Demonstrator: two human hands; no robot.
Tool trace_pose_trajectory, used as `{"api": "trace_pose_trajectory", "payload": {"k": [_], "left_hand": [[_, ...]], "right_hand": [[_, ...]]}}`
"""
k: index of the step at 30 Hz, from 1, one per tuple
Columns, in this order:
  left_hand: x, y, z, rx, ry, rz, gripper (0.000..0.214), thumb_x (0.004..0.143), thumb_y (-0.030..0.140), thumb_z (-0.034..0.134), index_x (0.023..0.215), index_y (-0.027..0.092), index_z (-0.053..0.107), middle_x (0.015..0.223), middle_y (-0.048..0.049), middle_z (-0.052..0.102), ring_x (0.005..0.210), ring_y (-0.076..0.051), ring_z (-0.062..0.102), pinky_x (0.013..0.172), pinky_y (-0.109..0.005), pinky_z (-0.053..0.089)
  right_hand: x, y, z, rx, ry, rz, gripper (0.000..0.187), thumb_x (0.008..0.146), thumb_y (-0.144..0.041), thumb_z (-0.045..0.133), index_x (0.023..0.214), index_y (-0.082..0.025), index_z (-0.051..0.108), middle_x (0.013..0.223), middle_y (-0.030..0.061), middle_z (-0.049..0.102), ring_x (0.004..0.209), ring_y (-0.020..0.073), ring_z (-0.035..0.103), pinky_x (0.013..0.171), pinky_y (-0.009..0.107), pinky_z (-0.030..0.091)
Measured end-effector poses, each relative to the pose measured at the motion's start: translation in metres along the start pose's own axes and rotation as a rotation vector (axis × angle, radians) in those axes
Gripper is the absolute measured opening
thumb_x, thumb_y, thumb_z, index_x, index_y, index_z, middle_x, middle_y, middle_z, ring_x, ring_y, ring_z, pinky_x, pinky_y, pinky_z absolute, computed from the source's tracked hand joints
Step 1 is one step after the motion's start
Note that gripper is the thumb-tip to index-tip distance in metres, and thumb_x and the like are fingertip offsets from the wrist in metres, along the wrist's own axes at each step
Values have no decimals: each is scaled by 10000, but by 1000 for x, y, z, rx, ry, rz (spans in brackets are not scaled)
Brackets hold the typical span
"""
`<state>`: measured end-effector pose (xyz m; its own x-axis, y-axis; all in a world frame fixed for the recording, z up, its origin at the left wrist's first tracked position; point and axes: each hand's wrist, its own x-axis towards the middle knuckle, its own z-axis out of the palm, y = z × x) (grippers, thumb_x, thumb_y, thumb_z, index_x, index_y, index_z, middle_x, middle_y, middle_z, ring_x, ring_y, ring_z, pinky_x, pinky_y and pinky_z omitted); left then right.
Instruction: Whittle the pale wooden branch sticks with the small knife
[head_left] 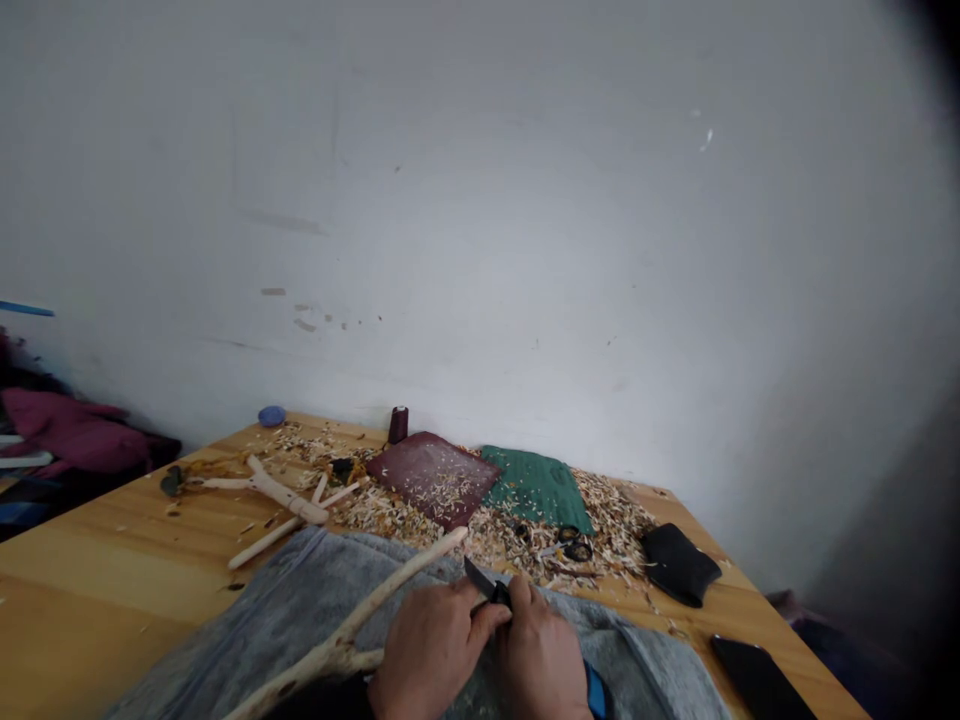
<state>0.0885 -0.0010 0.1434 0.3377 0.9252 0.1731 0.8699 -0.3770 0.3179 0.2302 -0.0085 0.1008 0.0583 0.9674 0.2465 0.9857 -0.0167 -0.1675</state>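
Observation:
A peeled forked branch (375, 600) rises from the bottom edge, one prong pointing up and away and the other running into my left hand (431, 640). That hand is closed around this shorter prong. My right hand (541, 645) is wrapped around the black handle of a knife (484, 578), its blade angled up to the left. The left thumb presses near the base of the blade, so both hands touch. The prong's end is largely hidden by the fingers. Beneath lies a grey cloth (262, 610).
Wood shavings (615, 515) cover the table (112, 590) around a maroon sheet (427, 470), a green sheet (536, 485) and scissors (574, 545). Peeled sticks (281, 495) lie left. A thread spool (398, 424) stands near the wall; a black pad (679, 565) and phone (757, 675) are right.

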Motion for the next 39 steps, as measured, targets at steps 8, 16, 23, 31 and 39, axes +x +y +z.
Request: {"api": "trace_pose_trajectory", "payload": {"k": [8,16,23,31,39], "left_hand": [[-3,4,1,72,8,-16,388,1019,415,407,931,207,722,857,-78,793,814,-297,753,648,-347,499],[2,0,-8,18,-25,0,403,946,544,538,1068,195,698,953,-83,791,903,-316,747,719,-357,527],[-1,-4,-3,-45,9,27,370,952,495,512,1053,193,701,961,-92,784,909,-318,739,754,-384,530],[0,-7,-2,-76,31,70,316,950,421,483,1057,203,685,974,-93,779,901,-308,732,758,-392,519],[-1,-8,2,-92,42,90,270,970,412,506,975,238,712,910,-53,790,872,-283,741,728,-359,497]], "right_hand": [[2,11,7,-70,75,1,220,887,-25,438,909,-207,560,813,61,725,740,201,732,563,242,400],[0,9,15,49,161,-63,208,835,-26,501,880,-224,546,766,15,720,702,179,711,570,233,361],[0,15,18,118,178,-154,204,829,-36,493,861,-229,551,743,4,714,667,171,700,563,242,356],[-1,14,16,131,152,-148,186,848,-54,486,883,-224,553,756,19,716,681,180,704,568,254,352],[0,11,18,93,145,-119,174,874,-61,494,876,-233,527,765,13,716,685,171,704,568,249,340]]}}
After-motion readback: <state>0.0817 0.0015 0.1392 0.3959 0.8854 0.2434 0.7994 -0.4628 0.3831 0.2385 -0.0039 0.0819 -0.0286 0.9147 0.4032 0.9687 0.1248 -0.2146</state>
